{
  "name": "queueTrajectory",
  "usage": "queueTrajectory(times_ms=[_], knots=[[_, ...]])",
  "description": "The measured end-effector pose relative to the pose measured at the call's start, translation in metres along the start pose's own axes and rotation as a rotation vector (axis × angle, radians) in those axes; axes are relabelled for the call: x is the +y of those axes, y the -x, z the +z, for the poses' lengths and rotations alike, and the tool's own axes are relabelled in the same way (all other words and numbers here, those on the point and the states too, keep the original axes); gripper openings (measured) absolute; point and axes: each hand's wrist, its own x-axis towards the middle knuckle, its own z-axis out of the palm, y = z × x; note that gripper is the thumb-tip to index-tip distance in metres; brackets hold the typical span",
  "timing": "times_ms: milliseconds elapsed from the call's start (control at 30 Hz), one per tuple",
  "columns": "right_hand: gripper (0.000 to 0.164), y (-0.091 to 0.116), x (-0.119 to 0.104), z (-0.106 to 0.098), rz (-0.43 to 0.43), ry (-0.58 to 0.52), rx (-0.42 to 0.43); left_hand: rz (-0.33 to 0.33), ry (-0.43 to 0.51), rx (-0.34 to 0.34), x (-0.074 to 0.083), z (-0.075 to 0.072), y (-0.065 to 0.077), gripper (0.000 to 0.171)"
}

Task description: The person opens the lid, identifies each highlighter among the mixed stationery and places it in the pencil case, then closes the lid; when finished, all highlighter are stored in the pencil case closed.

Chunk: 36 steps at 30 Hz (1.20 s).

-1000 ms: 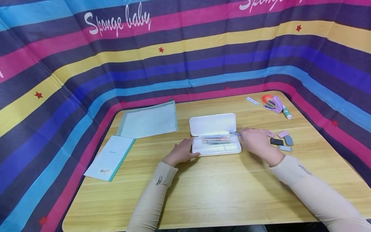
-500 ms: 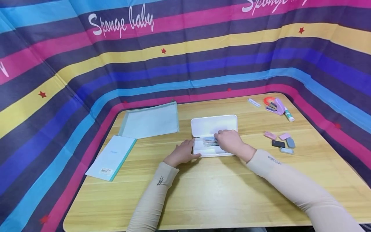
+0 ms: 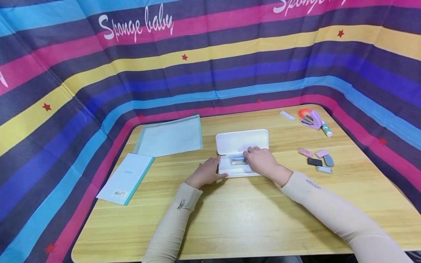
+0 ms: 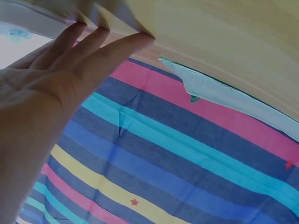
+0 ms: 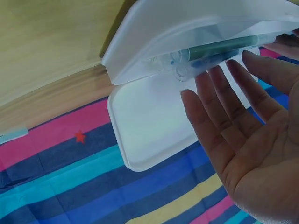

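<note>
A white pencil case (image 3: 241,141) lies with its lid raised in the middle of the table. My left hand (image 3: 205,172) rests at the case's left end, thumb near the front edge; in the left wrist view its fingers (image 4: 93,58) are nearly straight, tips on the tabletop. Over the right part of the case reaches my right hand (image 3: 262,160). In the right wrist view, its loosely bent fingers (image 5: 210,109) are beside several clear-barrelled pens (image 5: 219,48) inside the case, and no grip shows. In the head view the right hand hides part of the pens.
Several small eraser-like blocks (image 3: 314,162) lie right of the case. A lilac stapler (image 3: 316,119), an orange tape ring (image 3: 303,112), a glue stick (image 3: 326,129) and a small white strip (image 3: 287,115) are at the back right. Leftward lie a notebook (image 3: 125,179) and a pale zip pouch (image 3: 169,137).
My right hand has moved left from beside the small blocks into the case, bringing a blue pen-like stick with it. Since half a second ago it has barely moved. The left hand stays put.
</note>
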Motion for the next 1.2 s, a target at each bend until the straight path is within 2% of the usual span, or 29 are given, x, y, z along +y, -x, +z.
queueTrajectory(times_ms=[67, 133, 200, 333, 400, 433, 567, 667, 767, 900, 1033, 1100, 1200], knots=[[0.008, 0.003, 0.002, -0.002, 0.007, -0.010, 0.001, 0.009, 0.013, 0.019, 0.000, -0.001, -0.001, 0.089], [0.011, 0.007, 0.005, -0.007, 0.020, -0.034, 0.003, 0.012, -0.008, 0.071, 0.001, -0.002, -0.002, 0.088], [0.013, 0.010, 0.009, -0.013, 0.041, -0.063, 0.009, 0.025, -0.058, 0.165, 0.004, -0.007, -0.005, 0.083], [0.022, 0.016, 0.017, -0.025, 0.114, -0.107, 0.056, 0.024, -0.173, 0.395, 0.014, -0.025, -0.019, 0.092], [0.027, 0.017, 0.022, -0.030, 0.153, -0.107, 0.081, 0.036, -0.183, 0.465, 0.023, -0.035, -0.032, 0.093], [0.030, 0.017, 0.025, -0.032, 0.170, -0.104, 0.090, 0.038, -0.193, 0.479, 0.027, -0.040, -0.040, 0.093], [0.049, 0.016, 0.031, -0.036, 0.195, -0.090, 0.100, 0.042, -0.224, 0.438, 0.040, -0.052, -0.066, 0.083], [0.064, 0.016, 0.032, -0.036, 0.187, -0.089, 0.087, 0.027, -0.231, 0.394, 0.046, -0.055, -0.074, 0.078], [0.072, 0.016, 0.033, -0.034, 0.185, -0.083, 0.067, 0.063, -0.219, 0.393, 0.050, -0.056, -0.077, 0.072], [0.076, 0.016, 0.034, -0.031, 0.188, -0.081, 0.051, 0.125, -0.250, 0.422, 0.052, -0.055, -0.077, 0.065], [0.077, 0.015, 0.035, -0.028, 0.189, -0.082, 0.034, 0.065, -0.294, 0.416, 0.049, -0.053, -0.078, 0.068], [0.078, 0.014, 0.035, -0.028, 0.190, -0.083, 0.023, 0.031, -0.297, 0.374, 0.047, -0.052, -0.079, 0.069], [0.079, 0.012, 0.034, -0.027, 0.192, -0.085, 0.009, 0.048, -0.283, 0.323, 0.044, -0.050, -0.079, 0.066]])
